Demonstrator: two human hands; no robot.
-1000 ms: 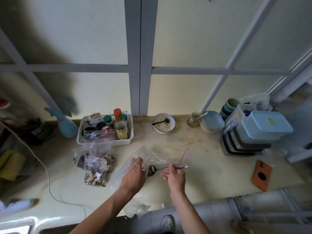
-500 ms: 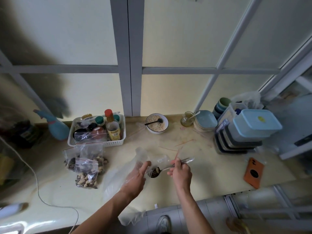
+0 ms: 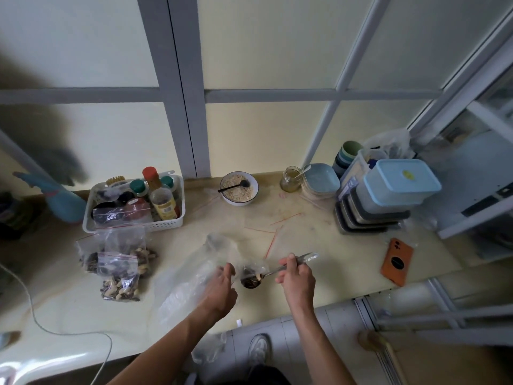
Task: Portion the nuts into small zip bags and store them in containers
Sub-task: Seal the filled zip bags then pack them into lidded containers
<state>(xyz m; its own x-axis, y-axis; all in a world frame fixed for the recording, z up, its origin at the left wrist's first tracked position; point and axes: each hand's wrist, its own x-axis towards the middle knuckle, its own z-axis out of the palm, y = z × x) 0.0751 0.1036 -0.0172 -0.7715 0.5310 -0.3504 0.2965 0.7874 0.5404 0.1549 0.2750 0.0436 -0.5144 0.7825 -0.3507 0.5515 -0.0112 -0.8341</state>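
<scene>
Landmark: white basket (image 3: 133, 223) at back of worktop (image 3: 333, 268).

- Right hand (image 3: 297, 276) clamped on spoon (image 3: 274, 270) handle, in front of and right of basket; bowl of spoon heaped with nuts (image 3: 251, 277), kept level, judged to avoid spillage.
- Left hand (image 3: 219, 287) gripped large clear bag (image 3: 188, 276), mouth close beside spoon; bag judged held steady for scooping.
- Hands apart, spoon bowl between them.
- Filled zip bags (image 3: 119, 265) lay directly in front of basket, clear of working area.
- Lidded containers (image 3: 388, 195) stacked far right of basket, unused.
</scene>
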